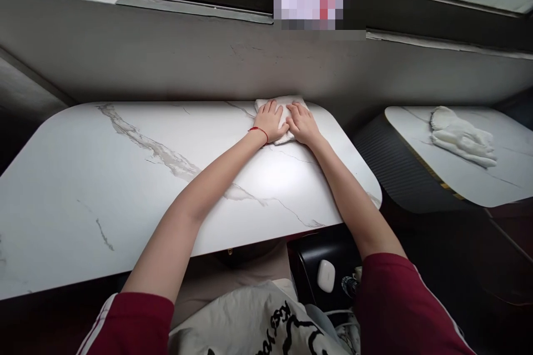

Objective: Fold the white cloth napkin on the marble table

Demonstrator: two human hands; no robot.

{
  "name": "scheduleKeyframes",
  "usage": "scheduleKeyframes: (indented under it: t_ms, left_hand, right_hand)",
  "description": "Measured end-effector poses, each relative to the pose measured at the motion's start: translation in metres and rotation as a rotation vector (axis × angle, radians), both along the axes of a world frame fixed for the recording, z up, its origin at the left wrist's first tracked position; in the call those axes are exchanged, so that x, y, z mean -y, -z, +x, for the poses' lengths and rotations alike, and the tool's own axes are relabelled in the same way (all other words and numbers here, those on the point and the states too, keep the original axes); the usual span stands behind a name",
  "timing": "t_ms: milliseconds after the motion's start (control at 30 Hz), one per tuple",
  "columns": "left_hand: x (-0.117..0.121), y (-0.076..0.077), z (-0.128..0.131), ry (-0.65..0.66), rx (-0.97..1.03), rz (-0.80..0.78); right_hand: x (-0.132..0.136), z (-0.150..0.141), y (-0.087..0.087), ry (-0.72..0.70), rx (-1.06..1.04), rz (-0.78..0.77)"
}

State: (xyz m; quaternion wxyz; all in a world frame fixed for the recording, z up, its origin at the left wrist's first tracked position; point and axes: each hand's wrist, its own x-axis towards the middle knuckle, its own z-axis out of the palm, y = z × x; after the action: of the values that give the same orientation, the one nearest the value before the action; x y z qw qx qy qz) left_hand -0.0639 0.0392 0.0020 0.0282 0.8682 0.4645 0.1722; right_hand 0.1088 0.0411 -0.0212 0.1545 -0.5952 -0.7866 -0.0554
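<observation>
A folded white cloth (283,102) lies on the white marbled tabletop (141,199), close to its far edge against the wall. My left hand (270,120) rests flat on the left part of the cloth, fingers stretched out, a red string around the wrist. Beside it my right hand (302,123) presses on the right part, its fingers spread and slightly bent. The two thumbs nearly meet in the middle. Neither hand is wrapped around the cloth; part of it is hidden beneath them.
To the right, a second white table (470,191) bears a crumpled white cloth (462,138). A grey wall (175,55) runs behind both tables. Below the near edge, a white rounded case (326,276) sits on a black surface beside a printed light fabric (233,321).
</observation>
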Motion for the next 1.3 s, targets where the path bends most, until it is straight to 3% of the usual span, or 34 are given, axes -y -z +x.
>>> scheduleKeyframes:
  t_ms: [533, 833, 967, 1300]
  left_hand:
    - [-0.005, -0.003, -0.006, 0.055, 0.035, 0.046]
    - [-0.002, -0.004, -0.008, 0.051, -0.021, -0.047]
    - [0.003, -0.008, -0.010, 0.055, -0.057, -0.017]
    - [0.022, -0.019, -0.006, -0.084, -0.001, 0.051]
  right_hand:
    - [0.015, -0.006, -0.010, 0.025, -0.007, -0.059]
    - [0.023, -0.011, -0.014, 0.052, 0.006, -0.084]
    - [0.032, -0.017, -0.020, 0.065, 0.045, -0.096]
    - [0.050, -0.034, -0.040, 0.160, 0.084, -0.028]
